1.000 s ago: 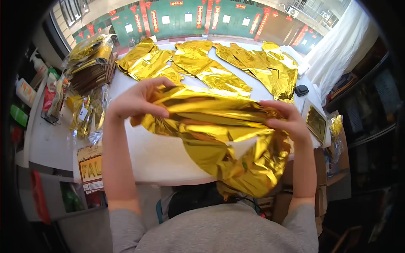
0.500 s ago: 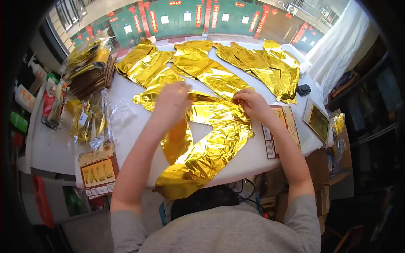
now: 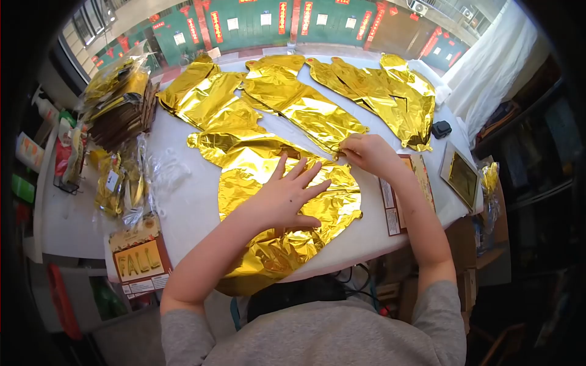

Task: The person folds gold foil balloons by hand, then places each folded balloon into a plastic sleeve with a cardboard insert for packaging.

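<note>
A large gold foil balloon [image 3: 329, 207] lies flat and wrinkled on the white table nearest me, its lower end hanging over the front edge. My left hand [image 3: 284, 198] rests on it with the fingers spread. At its upper right corner, my right hand [image 3: 366, 152] pinches the foil edge between thumb and fingers. Just beyond lie more flat foil pieces: one at the left [image 3: 204, 97], one in the middle [image 3: 293, 97] and one at the right [image 3: 390, 97]. The tip of the middle piece is close to my right fingers.
Left, a stack of packets [image 3: 122, 104], clear bags of gold foil [image 3: 122, 183] and a FALL card [image 3: 139, 259]. Right, another printed card [image 3: 421, 183], a small black object [image 3: 441, 129], a framed gold panel [image 3: 461, 175] and a white curtain [image 3: 494, 67]. A white table [image 3: 183, 226] holds most items.
My left hand has come down from the upper edge onto the middle of the foil, fingers now spread. The triangular gap in the foil is no longer visible. My right hand stays at the corner.
</note>
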